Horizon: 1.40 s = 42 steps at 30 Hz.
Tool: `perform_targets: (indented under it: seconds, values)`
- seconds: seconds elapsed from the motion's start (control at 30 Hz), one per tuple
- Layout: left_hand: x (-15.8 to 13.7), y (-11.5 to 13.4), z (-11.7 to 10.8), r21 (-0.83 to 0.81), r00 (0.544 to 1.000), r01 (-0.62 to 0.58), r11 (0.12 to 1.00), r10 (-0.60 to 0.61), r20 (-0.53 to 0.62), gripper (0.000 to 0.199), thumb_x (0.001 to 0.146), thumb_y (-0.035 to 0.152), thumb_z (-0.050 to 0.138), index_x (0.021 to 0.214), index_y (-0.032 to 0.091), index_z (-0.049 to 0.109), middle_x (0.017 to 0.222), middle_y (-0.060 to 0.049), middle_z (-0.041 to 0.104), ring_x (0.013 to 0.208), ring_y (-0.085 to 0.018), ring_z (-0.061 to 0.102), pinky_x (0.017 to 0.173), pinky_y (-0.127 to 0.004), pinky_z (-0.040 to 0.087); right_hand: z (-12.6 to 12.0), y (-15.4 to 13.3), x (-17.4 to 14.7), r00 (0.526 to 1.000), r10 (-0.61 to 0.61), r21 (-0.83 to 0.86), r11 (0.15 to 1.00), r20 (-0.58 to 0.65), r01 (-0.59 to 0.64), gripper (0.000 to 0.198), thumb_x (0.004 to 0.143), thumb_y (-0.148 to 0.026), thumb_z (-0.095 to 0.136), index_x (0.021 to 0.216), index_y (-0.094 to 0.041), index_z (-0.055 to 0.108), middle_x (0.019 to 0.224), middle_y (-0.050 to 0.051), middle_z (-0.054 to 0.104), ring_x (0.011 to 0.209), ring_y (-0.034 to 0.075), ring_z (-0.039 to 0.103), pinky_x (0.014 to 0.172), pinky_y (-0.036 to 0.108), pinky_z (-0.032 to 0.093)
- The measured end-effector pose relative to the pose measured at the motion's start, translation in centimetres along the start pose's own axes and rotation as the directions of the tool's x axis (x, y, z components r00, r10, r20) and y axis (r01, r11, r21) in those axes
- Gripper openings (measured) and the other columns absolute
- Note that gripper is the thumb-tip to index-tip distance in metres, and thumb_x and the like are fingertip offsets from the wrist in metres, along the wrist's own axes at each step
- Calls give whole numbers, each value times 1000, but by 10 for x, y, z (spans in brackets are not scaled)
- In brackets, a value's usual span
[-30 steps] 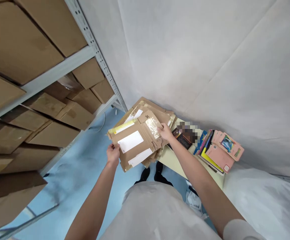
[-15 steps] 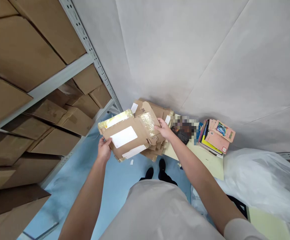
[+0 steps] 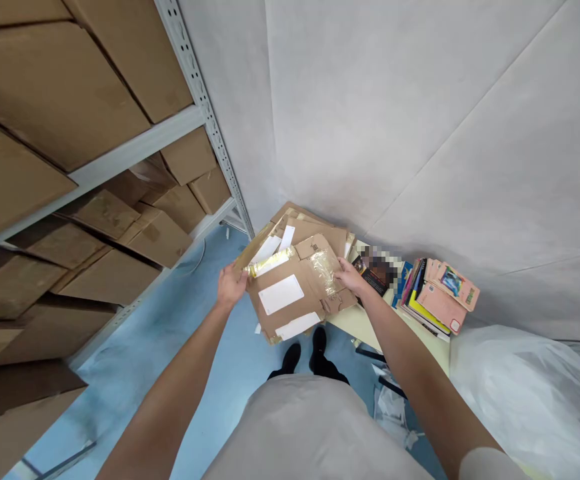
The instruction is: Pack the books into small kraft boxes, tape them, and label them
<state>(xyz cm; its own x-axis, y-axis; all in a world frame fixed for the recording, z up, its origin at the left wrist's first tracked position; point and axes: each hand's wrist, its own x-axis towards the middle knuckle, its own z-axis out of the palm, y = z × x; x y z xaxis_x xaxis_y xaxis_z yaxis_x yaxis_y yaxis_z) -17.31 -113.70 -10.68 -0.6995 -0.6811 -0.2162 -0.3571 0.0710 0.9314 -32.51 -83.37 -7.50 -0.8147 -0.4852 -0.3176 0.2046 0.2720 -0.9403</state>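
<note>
A flattened cardboard box [image 3: 267,328] with white labels and shiny tape is spread between my hands, above a pile of other flattened cardboard [image 3: 315,231]. My left hand [image 3: 233,285] is closed at its upper left corner, beside the strip of yellowish tape. On the opposite side my right hand [image 3: 351,276] grips the taped right edge, with the thumb on top. The box lies over the near part of the pile and hides some of it. Whether it rests fully on the pile I cannot tell.
Shelving [image 3: 140,143] full of cardboard boxes stands on the left. To the right, a pale yellow table [image 3: 427,333] bears a stack of books [image 3: 437,297] and a dark printed item [image 3: 377,280]. White plastic sheeting [image 3: 530,393] bulges beyond it. A grey wall [image 3: 370,120] rises behind.
The flattened box has moved right and down, over the pile of cardboard. My left hand has shifted from its lower left edge to its upper left corner. The camera view has turned slightly.
</note>
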Motion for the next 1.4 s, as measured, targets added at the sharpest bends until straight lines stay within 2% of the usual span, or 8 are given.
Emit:
perform_targets:
  seconds: [0.07, 0.13, 0.3, 0.6, 0.77, 0.93, 1.2, 1.4]
  values:
    - [20, 21, 20, 97, 979, -168, 981, 154, 133, 30, 66, 30, 72, 93, 20, 64, 119, -11, 62, 126, -28, 45, 109, -39, 31, -4, 2, 2, 1000, -14, -49, 999, 8, 14, 41, 56, -15, 52, 97, -21, 54, 98, 1, 65, 94, 19, 59, 87, 34, 46]
    - [40, 41, 50, 194, 883, -328, 924, 227, 412, 25, 70, 38, 68, 89, 22, 66, 119, -9, 63, 127, -27, 44, 110, -38, 28, -4, 6, 4, 1000, -4, -49, 999, 7, 5, 42, 58, -14, 51, 99, -22, 53, 100, 1, 65, 96, 19, 59, 88, 34, 45]
    - [72, 53, 107, 391, 854, -215, 895, -23, 521, 40, 71, 55, 61, 92, 21, 66, 120, -13, 63, 121, -32, 51, 101, -40, 35, -1, 12, -1, 1000, -18, -33, 999, 3, 18, 43, 61, -13, 50, 103, -22, 53, 104, 1, 63, 100, 19, 59, 91, 33, 44]
    - [63, 67, 101, 451, 840, -231, 862, -57, 539, 46, 76, 59, 54, 100, 21, 66, 119, -14, 63, 118, -35, 51, 100, -46, 32, -50, 8, -58, 995, -46, 13, 999, -86, 48, 42, 62, -17, 54, 103, -23, 53, 101, 1, 63, 99, 21, 58, 89, 35, 44]
    - [16, 81, 88, 339, 659, -623, 705, 239, 713, 36, 81, 52, 49, 84, 20, 66, 90, -11, 68, 91, -27, 61, 84, -34, 42, -58, 14, -98, 972, -24, 66, 997, -235, 41, 40, 64, -23, 58, 103, -26, 51, 100, 2, 64, 94, 22, 61, 83, 36, 48]
    - [-15, 85, 84, 299, 575, -732, 613, 320, 753, 29, 86, 48, 46, 84, 24, 62, 81, -8, 65, 81, -26, 60, 75, -31, 41, -50, 30, -144, 950, 26, 161, 987, -311, 25, 37, 69, -31, 62, 104, -27, 51, 101, 3, 65, 93, 22, 63, 83, 37, 49]
    - [-70, 121, 139, 38, 219, -894, 447, 362, 906, 28, 87, 45, 45, 91, 25, 64, 87, -7, 67, 86, -24, 61, 80, -31, 41, -81, 21, -247, 937, -30, 160, 983, -347, 90, 43, 71, -51, 66, 102, -22, 60, 99, 6, 69, 94, 24, 64, 83, 38, 49]
    - [-154, 170, 218, -278, -133, -878, 390, 359, 924, 27, 85, 43, 48, 92, 25, 67, 90, -7, 68, 86, -23, 62, 82, -30, 42, -126, 7, -346, 701, -1, 147, 978, -713, 151, 57, 71, -47, 68, 121, -25, 51, 100, 6, 68, 88, 21, 64, 79, 36, 49]
